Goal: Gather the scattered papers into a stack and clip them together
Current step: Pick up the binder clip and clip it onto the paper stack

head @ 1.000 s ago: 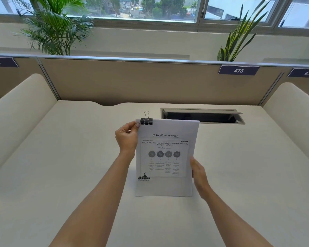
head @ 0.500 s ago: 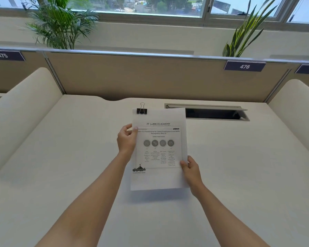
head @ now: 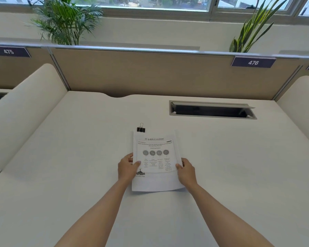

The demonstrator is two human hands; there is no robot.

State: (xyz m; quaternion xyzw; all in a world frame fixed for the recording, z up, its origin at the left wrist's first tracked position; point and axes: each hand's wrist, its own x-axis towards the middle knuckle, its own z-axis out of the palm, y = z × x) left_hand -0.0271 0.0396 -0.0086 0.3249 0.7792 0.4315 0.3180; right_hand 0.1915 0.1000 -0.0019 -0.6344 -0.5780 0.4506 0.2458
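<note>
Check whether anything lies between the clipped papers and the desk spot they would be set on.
Nothing visible does. The left hand and right hand hold the papers by their side edges over the desk; the cable hatch lies farther back, to the right.

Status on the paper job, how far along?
Done: the papers sit in one stack, and the binder clip is clamped on its top left corner. In hand: the left hand and right hand pinch the stack's side edges, low over the desk; whether it rests there is unclear. Left: little, by the look of it, just setting it down and letting go.
</note>
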